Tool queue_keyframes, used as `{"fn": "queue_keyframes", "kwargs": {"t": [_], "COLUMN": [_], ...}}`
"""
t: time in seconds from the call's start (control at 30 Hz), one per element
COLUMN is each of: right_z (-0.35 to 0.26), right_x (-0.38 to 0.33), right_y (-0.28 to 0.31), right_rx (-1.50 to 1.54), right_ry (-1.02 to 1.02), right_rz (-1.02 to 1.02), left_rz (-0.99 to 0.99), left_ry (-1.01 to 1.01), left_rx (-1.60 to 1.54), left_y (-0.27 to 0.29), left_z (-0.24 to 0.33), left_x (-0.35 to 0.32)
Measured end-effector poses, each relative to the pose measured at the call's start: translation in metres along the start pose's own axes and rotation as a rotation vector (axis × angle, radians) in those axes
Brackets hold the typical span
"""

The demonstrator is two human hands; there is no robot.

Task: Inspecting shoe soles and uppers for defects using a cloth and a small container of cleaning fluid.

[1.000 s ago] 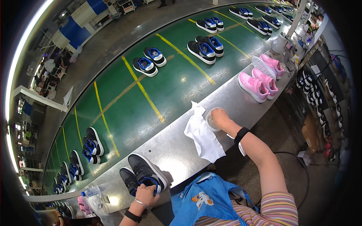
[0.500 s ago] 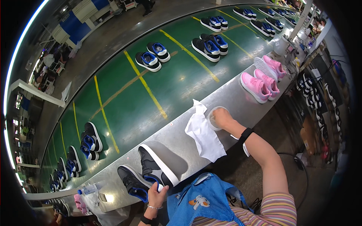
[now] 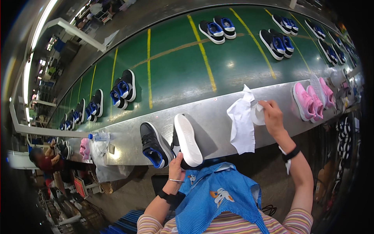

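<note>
My left hand (image 3: 176,171) grips a black sneaker (image 3: 188,141) at its heel end. That shoe is tipped on its side, its white sole facing me. Left of it, the other black sneaker (image 3: 152,145) with blue lining stands upright on the metal ledge. My right hand (image 3: 273,119) is at a small round whitish dish (image 3: 257,116), thumb and fingers pinched over its rim. What the pinch holds, if anything, I cannot make out. A white cloth (image 3: 241,126) lies beside the dish and hangs over the ledge's near edge.
Beyond the metal ledge (image 3: 214,113) runs a green conveyor belt (image 3: 167,78) with yellow lines, carrying several pairs of black sneakers (image 3: 217,29). Pink shoes (image 3: 306,100) stand at the right. A capped bottle (image 3: 100,137) and plastic bag (image 3: 100,152) lie left. Another person (image 3: 46,158) works far left.
My left hand has turned the held sneaker so its sole shows more. My right hand has risen from inside the dish to its rim. The view has shifted left, and shoes on the belt appear displaced.
</note>
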State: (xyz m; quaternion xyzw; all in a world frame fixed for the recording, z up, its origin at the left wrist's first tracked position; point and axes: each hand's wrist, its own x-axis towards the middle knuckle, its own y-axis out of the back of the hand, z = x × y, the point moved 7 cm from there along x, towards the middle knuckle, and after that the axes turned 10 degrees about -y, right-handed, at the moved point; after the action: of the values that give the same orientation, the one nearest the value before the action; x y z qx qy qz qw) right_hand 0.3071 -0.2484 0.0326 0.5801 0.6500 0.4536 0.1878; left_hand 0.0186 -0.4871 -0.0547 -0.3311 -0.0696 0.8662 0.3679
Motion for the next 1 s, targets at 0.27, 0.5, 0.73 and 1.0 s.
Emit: {"fn": "queue_keyframes", "kwargs": {"t": [0.27,0.5,0.73,1.0], "right_z": [-0.175,-0.193,-0.188,-0.13], "right_x": [-0.09,-0.052,-0.002,-0.003], "right_y": [-0.076,-0.157,-0.227,-0.258], "right_rx": [0.941,0.798,0.794,0.322], "right_ry": [-0.079,-0.002,-0.09,-0.214], "right_rz": [-0.608,-0.552,-0.562,-0.526], "left_rz": [0.058,0.031,0.037,0.059], "left_ry": [-0.072,-0.074,-0.052,-0.042], "left_rx": [0.119,0.23,0.16,0.011], "left_y": [0.021,0.046,0.077,0.071], "left_z": [-0.017,-0.014,-0.022,-0.003], "left_x": [-0.003,-0.003,0.005,0.014]}}
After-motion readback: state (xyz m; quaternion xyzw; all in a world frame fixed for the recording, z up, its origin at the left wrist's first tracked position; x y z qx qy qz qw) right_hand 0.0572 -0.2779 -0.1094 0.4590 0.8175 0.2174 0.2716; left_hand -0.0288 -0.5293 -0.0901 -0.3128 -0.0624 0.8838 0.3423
